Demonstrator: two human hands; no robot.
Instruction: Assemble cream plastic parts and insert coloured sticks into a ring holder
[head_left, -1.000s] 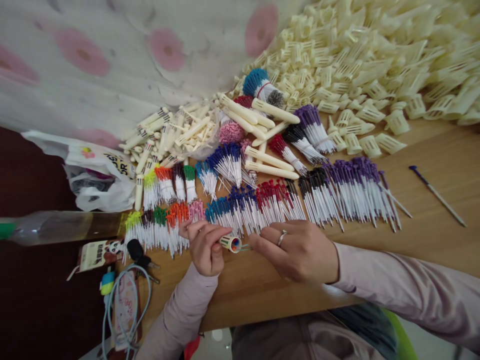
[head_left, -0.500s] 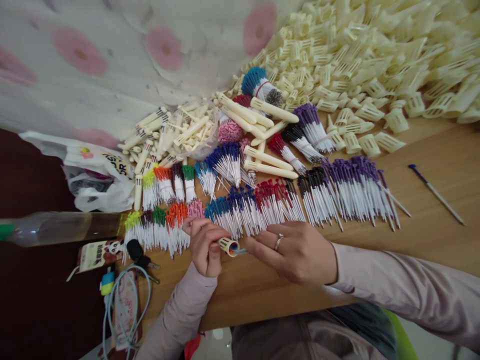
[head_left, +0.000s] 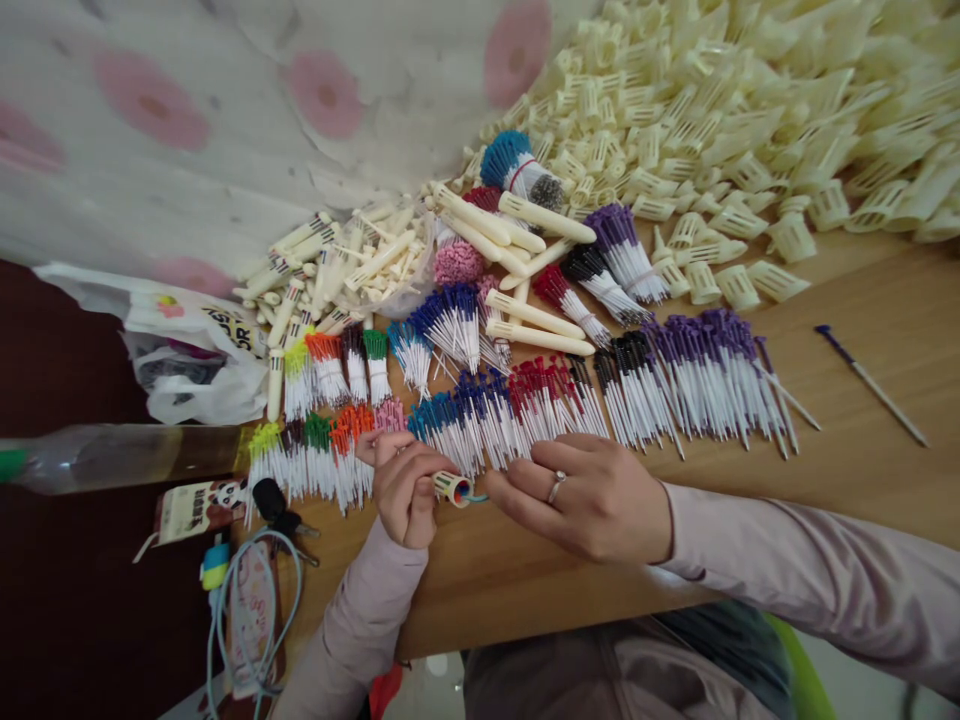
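My left hand (head_left: 407, 490) is closed around a cream slotted pen barrel (head_left: 453, 488), its open end facing right. Coloured pieces, orange and blue among them, show inside that opening. From the right, the fingers of my right hand (head_left: 585, 500), which wears a ring, pinch a light blue pen refill (head_left: 478, 498) whose other end sits in the barrel's mouth. Most of this refill is hidden by fingers and barrel. Just beyond both hands lie rows of loose refills, including light blue ones (head_left: 435, 418), red ones (head_left: 544, 385) and purple ones (head_left: 709, 350).
Cream slotted parts (head_left: 675, 120) are heaped at the back right. Finished-looking cream pens (head_left: 300, 240) and a plastic bag (head_left: 199, 345) lie at the left. A bottle (head_left: 120, 455), keys (head_left: 285, 520) and a coiled cable (head_left: 217, 630) are nearer me. One single refill (head_left: 874, 387) lies far right.
My left hand and the barrel have shifted slightly left and up. Less of the refill's straight shaft shows; its light blue end now appears between the barrel's mouth and my right fingers.
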